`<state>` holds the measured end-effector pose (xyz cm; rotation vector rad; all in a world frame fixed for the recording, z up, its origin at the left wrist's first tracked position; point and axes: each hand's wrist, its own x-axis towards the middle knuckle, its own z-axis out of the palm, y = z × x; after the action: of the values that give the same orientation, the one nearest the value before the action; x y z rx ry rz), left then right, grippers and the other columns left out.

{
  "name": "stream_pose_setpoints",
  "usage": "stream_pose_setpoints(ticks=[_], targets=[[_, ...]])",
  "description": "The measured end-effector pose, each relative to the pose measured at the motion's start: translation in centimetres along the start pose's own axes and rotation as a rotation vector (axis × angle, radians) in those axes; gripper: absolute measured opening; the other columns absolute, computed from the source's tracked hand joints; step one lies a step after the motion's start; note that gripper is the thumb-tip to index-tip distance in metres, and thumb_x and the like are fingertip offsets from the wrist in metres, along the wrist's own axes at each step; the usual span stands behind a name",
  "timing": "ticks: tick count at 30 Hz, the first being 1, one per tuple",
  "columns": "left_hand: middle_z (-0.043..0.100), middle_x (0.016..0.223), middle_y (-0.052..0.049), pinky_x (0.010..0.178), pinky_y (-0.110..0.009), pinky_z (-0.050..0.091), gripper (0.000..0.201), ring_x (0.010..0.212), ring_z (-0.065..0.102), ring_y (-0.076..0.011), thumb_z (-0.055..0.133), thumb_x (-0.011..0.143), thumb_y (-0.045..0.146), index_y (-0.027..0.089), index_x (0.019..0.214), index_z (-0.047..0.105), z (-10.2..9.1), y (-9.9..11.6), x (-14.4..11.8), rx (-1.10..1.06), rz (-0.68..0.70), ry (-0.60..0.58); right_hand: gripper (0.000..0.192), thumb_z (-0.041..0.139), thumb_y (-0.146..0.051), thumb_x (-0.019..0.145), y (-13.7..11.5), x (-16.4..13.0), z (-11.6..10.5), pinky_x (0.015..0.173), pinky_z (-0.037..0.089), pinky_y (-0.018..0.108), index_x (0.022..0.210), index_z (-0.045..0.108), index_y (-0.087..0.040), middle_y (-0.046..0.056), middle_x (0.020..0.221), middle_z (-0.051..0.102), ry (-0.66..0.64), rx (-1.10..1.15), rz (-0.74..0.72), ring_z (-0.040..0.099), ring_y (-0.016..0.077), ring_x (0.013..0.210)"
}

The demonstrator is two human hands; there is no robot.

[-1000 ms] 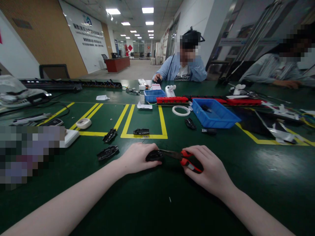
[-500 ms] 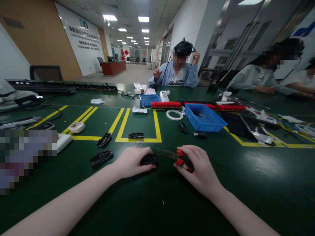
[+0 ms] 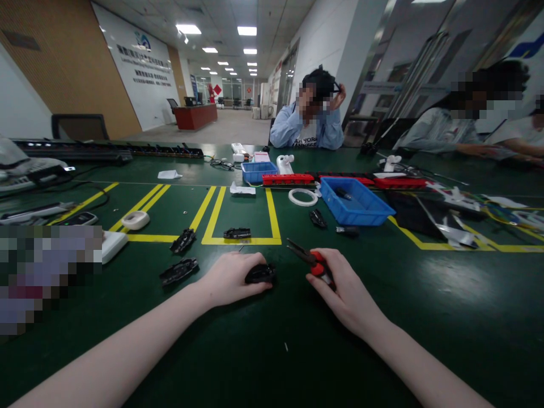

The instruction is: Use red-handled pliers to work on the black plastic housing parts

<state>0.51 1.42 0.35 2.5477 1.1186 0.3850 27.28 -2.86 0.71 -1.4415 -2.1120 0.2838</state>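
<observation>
A small black plastic part (image 3: 260, 274) is pinned to the dark green bench (image 3: 446, 317) by the left hand (image 3: 232, 279), whose fingers are curled loosely around it. Red-handled needle-nose pliers (image 3: 312, 262) are gripped by the closed right hand (image 3: 345, 290), their tips raised and pointed away, just right of the part, not touching it.

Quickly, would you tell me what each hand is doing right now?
Left hand: closed on a small black part, pressing it to the table.
Right hand: closed on red-handled pliers, tips pointing away from the part.
</observation>
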Motion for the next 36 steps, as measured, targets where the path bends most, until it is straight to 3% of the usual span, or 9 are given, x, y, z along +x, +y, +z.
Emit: stream_pose_setpoints(ticks=[7, 13, 36], targets=[[0.068, 0.090, 0.000, 0.066, -0.029, 0.040, 0.027, 0.080, 0.064, -0.0204, 0.061, 0.089, 0.047, 0.023, 0.101, 0.057, -0.05, 0.14, 0.01, 0.013, 0.008, 0.010, 0.038, 0.059, -0.043, 0.088, -0.46, 0.06, 0.03, 0.085, 0.052, 0.045, 0.119, 0.057, -0.021, 0.010, 0.115, 0.064, -0.087, -0.155, -0.087, 0.061, 0.0267, 0.102], [0.068, 0.089, 0.001, 0.065, -0.028, 0.040, 0.027, 0.078, 0.064, -0.0196, 0.063, 0.088, 0.046, 0.023, 0.101, 0.057, 0.02, 0.03, 0.15, 0.010, 0.024, 0.025, 0.035, 0.067, -0.039, 0.083, -0.18, 0.00, 0.10, 0.079, 0.053, 0.042, 0.112, 0.061, -0.021, 0.009, 0.107, 0.067, -0.052, -0.154, -0.124, 0.064, 0.0251, 0.096], [0.069, 0.089, 0.001, 0.064, -0.028, 0.040, 0.029, 0.078, 0.064, -0.0199, 0.062, 0.088, 0.047, 0.023, 0.103, 0.056, 0.23, -0.33, 0.14, 0.026, 0.033, 0.028, 0.035, 0.067, -0.036, 0.081, -0.21, 0.04, 0.18, 0.076, 0.053, 0.041, 0.112, 0.063, -0.018, 0.009, 0.104, 0.068, -0.001, -0.200, -0.191, 0.065, 0.0252, 0.092]])
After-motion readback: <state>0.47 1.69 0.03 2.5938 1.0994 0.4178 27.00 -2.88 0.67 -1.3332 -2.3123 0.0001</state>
